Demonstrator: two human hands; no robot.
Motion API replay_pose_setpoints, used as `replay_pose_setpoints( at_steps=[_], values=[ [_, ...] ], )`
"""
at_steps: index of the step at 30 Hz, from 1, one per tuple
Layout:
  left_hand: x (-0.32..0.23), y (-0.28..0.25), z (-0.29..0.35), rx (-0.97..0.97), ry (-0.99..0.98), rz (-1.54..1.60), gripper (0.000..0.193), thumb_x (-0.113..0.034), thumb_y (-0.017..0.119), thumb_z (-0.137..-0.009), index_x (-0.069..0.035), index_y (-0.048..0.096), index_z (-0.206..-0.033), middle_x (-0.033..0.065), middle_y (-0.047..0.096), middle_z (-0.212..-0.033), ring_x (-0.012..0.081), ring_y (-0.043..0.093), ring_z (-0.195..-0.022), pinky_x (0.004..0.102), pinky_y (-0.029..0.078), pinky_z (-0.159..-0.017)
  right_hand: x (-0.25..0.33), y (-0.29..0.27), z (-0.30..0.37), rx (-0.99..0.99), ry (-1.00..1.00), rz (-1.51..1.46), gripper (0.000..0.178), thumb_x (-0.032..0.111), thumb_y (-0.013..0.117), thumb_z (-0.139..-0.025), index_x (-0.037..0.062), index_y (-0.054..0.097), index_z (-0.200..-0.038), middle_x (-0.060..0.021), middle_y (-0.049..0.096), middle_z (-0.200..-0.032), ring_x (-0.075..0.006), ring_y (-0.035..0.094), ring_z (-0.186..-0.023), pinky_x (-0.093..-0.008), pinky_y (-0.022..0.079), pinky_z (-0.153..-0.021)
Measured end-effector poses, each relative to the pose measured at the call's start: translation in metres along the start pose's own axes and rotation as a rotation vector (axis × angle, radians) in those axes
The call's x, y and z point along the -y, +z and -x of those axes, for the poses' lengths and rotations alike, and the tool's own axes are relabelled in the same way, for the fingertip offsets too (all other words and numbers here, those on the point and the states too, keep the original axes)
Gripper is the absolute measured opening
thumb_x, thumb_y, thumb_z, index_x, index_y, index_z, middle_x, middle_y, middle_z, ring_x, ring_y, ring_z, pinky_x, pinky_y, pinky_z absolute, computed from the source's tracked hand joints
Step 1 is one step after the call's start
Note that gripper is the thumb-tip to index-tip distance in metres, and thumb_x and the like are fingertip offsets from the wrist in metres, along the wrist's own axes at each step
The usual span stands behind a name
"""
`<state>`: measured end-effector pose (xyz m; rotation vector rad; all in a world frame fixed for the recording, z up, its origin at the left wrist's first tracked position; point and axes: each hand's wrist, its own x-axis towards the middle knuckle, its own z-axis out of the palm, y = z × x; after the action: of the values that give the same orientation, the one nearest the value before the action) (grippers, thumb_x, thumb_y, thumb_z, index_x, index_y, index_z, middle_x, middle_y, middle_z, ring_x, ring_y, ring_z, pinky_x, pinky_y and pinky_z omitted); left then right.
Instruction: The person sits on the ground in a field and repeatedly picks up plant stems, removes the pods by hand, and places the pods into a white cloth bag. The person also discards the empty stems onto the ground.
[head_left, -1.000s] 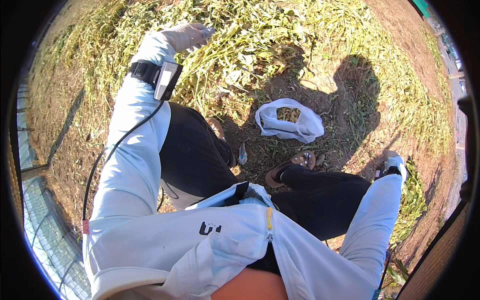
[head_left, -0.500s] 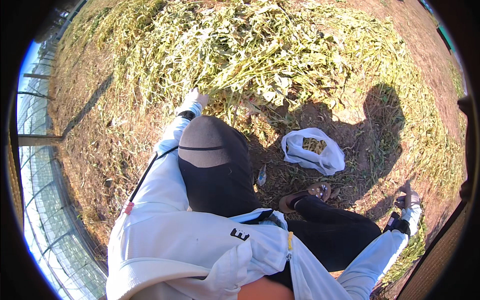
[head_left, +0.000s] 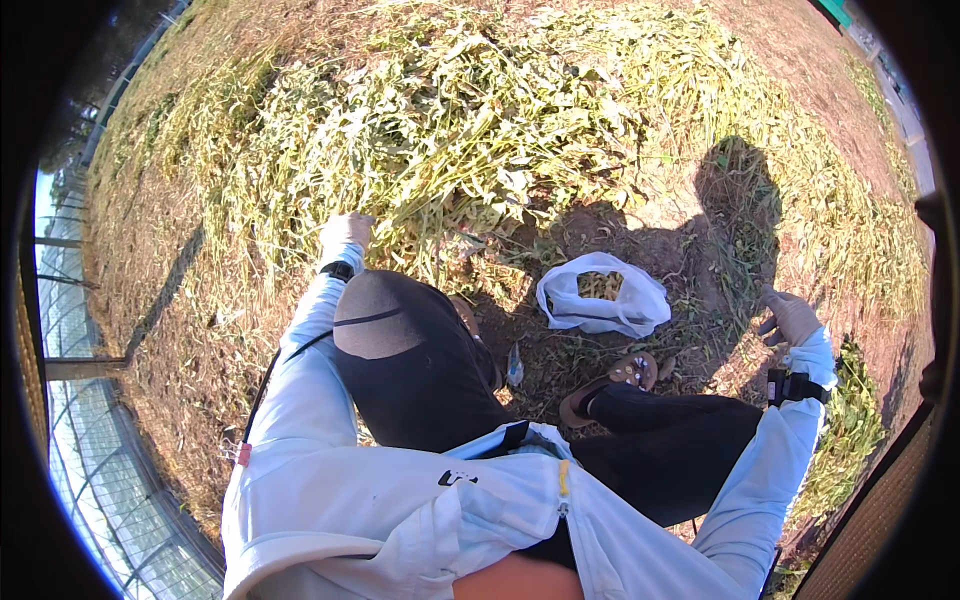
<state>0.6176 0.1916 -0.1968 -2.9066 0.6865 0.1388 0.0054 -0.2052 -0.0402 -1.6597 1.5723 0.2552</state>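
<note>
My left hand is closed at the near edge of a heap of cut, yellow-green leafy plants. Stalks run off to the right from its fingers, which are partly hidden from above. On the right, my right hand hovers over the ground with slightly bent fingers apart and nothing in it. Between the hands a white plastic bag stands with its mouth wide, holding small tan, pod-like pieces.
My knees and a sandalled foot are close to the bag. A small clear and blue plastic piece lies between my feet. Netting on a frame borders the left. More cut plants lie beside my right arm.
My left hand has drawn back left and nearer to me along the heap's edge. My right hand has lifted forward and slightly left. The view has shifted; the bag stays put.
</note>
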Motion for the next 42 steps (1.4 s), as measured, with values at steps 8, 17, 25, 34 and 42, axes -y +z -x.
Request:
replay_pose_setpoints(
  at_steps=[8, 17, 25, 34, 42],
  values=[
    [0.017, -0.134, -0.009, -0.447, 0.239, 0.128, 0.028, -0.034, 0.059, -0.085, -0.008, 0.071, -0.085, 0.0127, 0.068, -0.087, 0.0309, 0.065, -0.080, 0.0393, 0.050, -0.076, 0.004, 0.008, 0.005, 0.087, -0.160, -0.011, 0.053, 0.047, 0.050, -0.094, -0.0025, 0.059, -0.112, -0.0132, 0.064, -0.069, -0.0217, 0.061, -0.052, -0.0318, 0.049, -0.049],
    [0.027, -0.250, 0.042, -0.303, 0.006, 1.111, 0.023, -0.025, 0.060, -0.087, -0.006, 0.072, -0.091, -0.0006, 0.064, -0.070, 0.0101, 0.054, -0.066, 0.0258, 0.041, -0.059, 0.014, 0.012, 0.011, 0.076, -0.245, 0.141, 0.053, 0.049, 0.048, -0.094, 0.0049, 0.057, -0.123, -0.0126, 0.068, -0.072, -0.0208, 0.061, -0.052, -0.0346, 0.049, -0.055],
    [0.033, -0.294, 0.081, -0.776, 0.096, 1.678, 0.018, -0.018, 0.059, -0.091, -0.003, 0.068, -0.099, 0.0036, 0.068, -0.087, 0.0115, 0.062, -0.073, 0.0254, 0.048, -0.069, 0.022, 0.017, 0.015, 0.109, -0.209, 0.172, 0.054, 0.050, 0.045, -0.095, 0.0049, 0.057, -0.123, -0.0115, 0.067, -0.071, -0.0209, 0.062, -0.053, -0.0354, 0.050, -0.057],
    [0.003, -0.152, 0.058, -0.019, 0.160, 0.959, 0.027, -0.027, 0.064, -0.087, -0.003, 0.069, -0.096, 0.0087, 0.069, -0.086, 0.0174, 0.063, -0.074, 0.0317, 0.051, -0.069, 0.031, 0.023, 0.018, 0.133, -0.161, 0.247, 0.056, 0.050, 0.045, -0.096, 0.0059, 0.054, -0.129, -0.0086, 0.069, -0.075, -0.0190, 0.061, -0.056, -0.0345, 0.049, -0.061],
    [0.006, -0.113, 0.020, 0.532, 0.378, 0.249, 0.031, -0.035, 0.065, -0.084, -0.006, 0.070, -0.096, 0.0056, 0.070, -0.083, 0.0167, 0.063, -0.075, 0.0330, 0.052, -0.068, 0.023, 0.029, 0.005, 0.189, -0.212, 0.181, 0.057, 0.054, 0.046, -0.094, 0.0031, 0.058, -0.118, -0.0089, 0.067, -0.078, -0.0205, 0.062, -0.058, -0.0347, 0.049, -0.064]
  ],
)
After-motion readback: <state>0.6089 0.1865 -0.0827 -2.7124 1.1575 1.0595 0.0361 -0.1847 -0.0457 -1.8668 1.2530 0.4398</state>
